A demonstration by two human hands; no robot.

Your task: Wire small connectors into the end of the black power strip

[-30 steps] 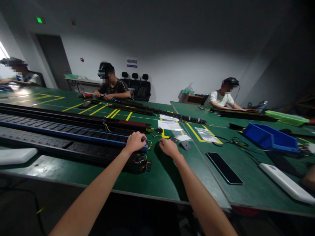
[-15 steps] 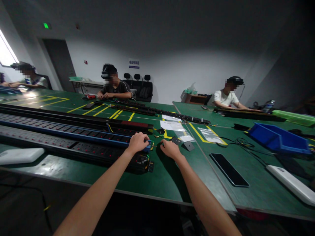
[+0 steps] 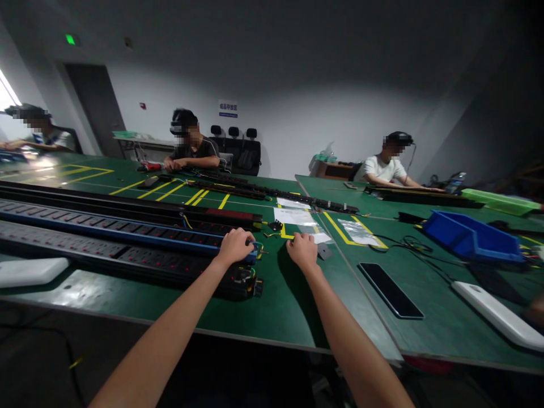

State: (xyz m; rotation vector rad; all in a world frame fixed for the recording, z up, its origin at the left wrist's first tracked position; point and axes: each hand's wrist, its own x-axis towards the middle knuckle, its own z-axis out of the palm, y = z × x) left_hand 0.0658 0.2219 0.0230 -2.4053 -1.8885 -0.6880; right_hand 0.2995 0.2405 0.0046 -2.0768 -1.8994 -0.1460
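Note:
My left hand is wrapped over the right end of a long blue-sided power strip, where yellow-green and other thin wires stick out. Along its near side lies a black power strip with red-marked outlets and an uncapped, wired end. My right hand is low over the green table, fingers curled together; what they hold, if anything, is hidden. Just right of it is a small dark plate. A black end piece with a short yellow-green wire lies beyond the gap between my hands.
Papers and a clear plastic bag lie ahead. To the right are a phone, a white power bank, cables and a blue bin. Another white device sits at left. Several people work across the table.
My right hand has moved right and slightly away, over the spot where a second dark plate showed. My left hand stays on the blue strip's end. The view has shifted slightly.

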